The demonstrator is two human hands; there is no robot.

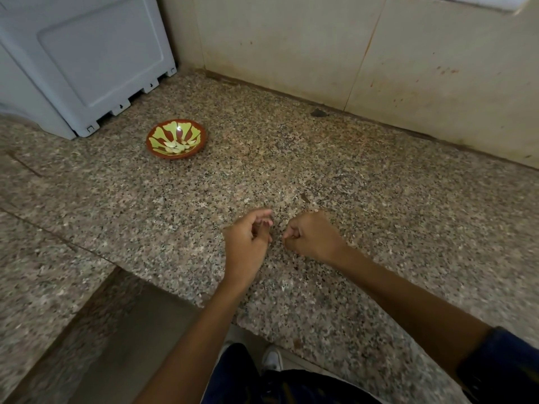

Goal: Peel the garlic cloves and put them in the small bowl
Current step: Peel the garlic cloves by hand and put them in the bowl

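Observation:
A small bowl [176,138] with a red rim and a green pattern stands on the speckled granite counter [335,170] at the back left. Several pale peeled garlic cloves [175,147] lie in it. Low over the counter's middle, my left hand [248,237] has its fingers curled inward round a small pinkish thing that looks like a garlic clove [263,226], mostly hidden. My right hand [312,234] is a closed fist a short gap to its right, thumb against forefinger. Nothing shows in the fist.
A grey plastic appliance [87,62] stands at the back left, just behind the bowl. A tiled wall [379,53] closes the back. The counter's front edge [180,295] steps down at the lower left. Small dark bits [304,196] lie beyond my hands.

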